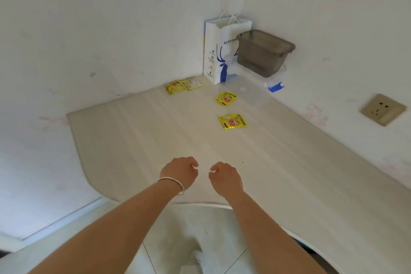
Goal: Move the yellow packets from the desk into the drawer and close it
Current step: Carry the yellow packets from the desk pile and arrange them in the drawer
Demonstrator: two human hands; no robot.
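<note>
Though loosely curled, both hands (203, 172) empty above desk (133, 135).

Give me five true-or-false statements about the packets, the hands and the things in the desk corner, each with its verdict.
1. Both hands, left hand and right hand, hold nothing. True.
2. A yellow packet lies inside the grey plastic bin. False: the packets all lie on the desk.
3. A white Luckin Coffee paper bag stands in the desk corner. True.
4. The bracelet is on the right wrist. False: the left.
5. An open drawer is in view. False: none shows.
</note>
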